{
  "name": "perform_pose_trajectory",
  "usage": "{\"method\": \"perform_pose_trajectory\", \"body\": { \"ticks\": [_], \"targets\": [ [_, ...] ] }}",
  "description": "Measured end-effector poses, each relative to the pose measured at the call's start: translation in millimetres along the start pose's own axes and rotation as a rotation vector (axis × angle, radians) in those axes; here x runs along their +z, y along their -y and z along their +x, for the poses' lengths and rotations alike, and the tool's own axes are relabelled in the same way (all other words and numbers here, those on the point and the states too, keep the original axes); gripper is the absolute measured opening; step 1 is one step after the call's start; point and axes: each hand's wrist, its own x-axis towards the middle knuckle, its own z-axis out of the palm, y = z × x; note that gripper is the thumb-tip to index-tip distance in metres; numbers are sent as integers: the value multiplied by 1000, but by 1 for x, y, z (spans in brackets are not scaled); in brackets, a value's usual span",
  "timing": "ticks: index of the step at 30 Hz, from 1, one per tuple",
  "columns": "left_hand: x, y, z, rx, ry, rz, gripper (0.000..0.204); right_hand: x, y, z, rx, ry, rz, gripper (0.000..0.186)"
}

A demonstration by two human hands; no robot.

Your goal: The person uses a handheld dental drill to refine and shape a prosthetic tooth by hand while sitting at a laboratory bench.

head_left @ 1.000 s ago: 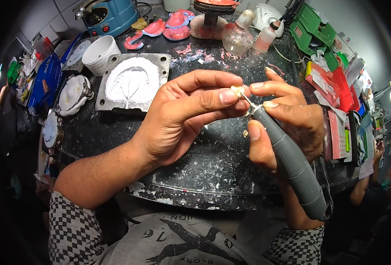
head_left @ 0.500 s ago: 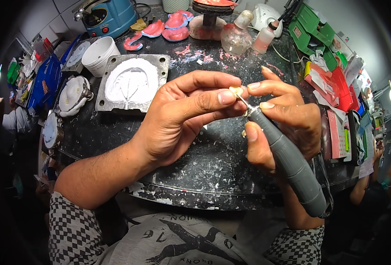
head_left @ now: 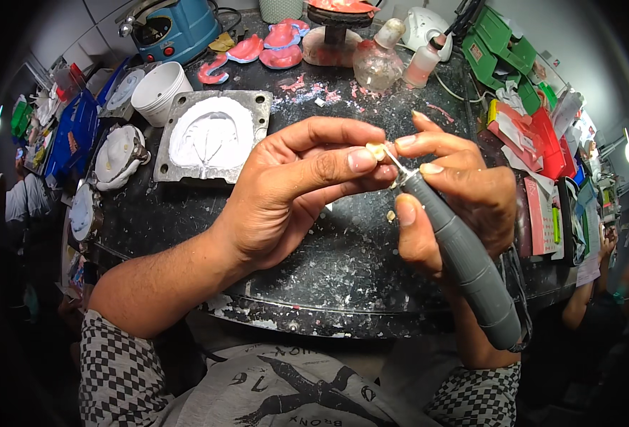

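My left hand (head_left: 286,178) pinches a small cream-coloured piece, which looks like a denture tooth (head_left: 376,150), between thumb and fingertips. My right hand (head_left: 471,188) grips a thick grey rotary handpiece (head_left: 464,260), its body slanting down to the lower right. From its nose a thin bur (head_left: 394,161) reaches to the tooth and seems to touch it. The fingertips of both hands nearly meet there. A pale crumb (head_left: 391,215) shows just below, by my right thumb. Beyond my left wrist lies a metal flask half (head_left: 257,117) filled with white plaster bearing an arch-shaped hollow.
A white tub (head_left: 159,91) stands behind the flask, near a blue machine (head_left: 176,32). Pink arch-shaped pieces (head_left: 244,48), a glass bottle (head_left: 378,64) and a pink-filled squeeze bottle (head_left: 424,62) line the back. Green bins (head_left: 496,46) stand at right. More plaster-filled flasks (head_left: 117,158) sit at left.
The tooth now shows more between the left fingertips, and the handpiece's nose has shifted very slightly. Otherwise both hands keep their hold.
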Motion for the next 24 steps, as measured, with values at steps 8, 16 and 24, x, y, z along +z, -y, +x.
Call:
{"method": "perform_pose_trajectory", "body": {
  "ticks": [8,16,24],
  "targets": [
    [-2,-1,1,-1,14,-19,23,-1,2,4,-11,45,-48,37],
    [-2,1,1,11,-13,10,23,3,-3,4,-73,-63,-95,40],
    [-2,0,1,2,-13,2,23,3,-2,5,-55,-52,-86,40]
  ]
}}
